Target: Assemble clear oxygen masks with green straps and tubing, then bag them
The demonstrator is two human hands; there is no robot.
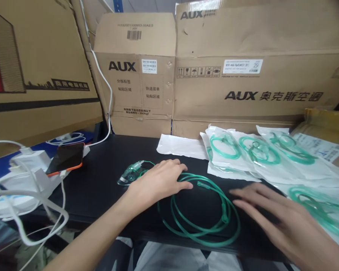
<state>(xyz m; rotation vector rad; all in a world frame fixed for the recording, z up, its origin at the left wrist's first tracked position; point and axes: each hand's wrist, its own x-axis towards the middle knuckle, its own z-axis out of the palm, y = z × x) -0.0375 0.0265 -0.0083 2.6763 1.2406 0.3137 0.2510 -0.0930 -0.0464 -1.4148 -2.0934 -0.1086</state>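
Note:
A clear green oxygen mask [130,173] lies on the black table, partly covered by my left forearm and hand. Its green tubing [203,241] is coiled in loose loops between my hands, with a connector end [203,185] inside the coil. My left hand [165,177] rests palm down over the upper left of the loops, thumb stretched out and fingertips partly hidden; it does not appear to grip the tubing. To the right of the coil, my right hand [274,210] hovers slightly blurred, fingers extended and apart, holding nothing.
Several white packages with green tubing [260,150] lie at the right. Behind them stand large cardboard boxes [209,101]. A white paper pouch [182,146] lies at the back. On the left are a phone [66,158], white chargers [35,162] and tangled white cables [25,195].

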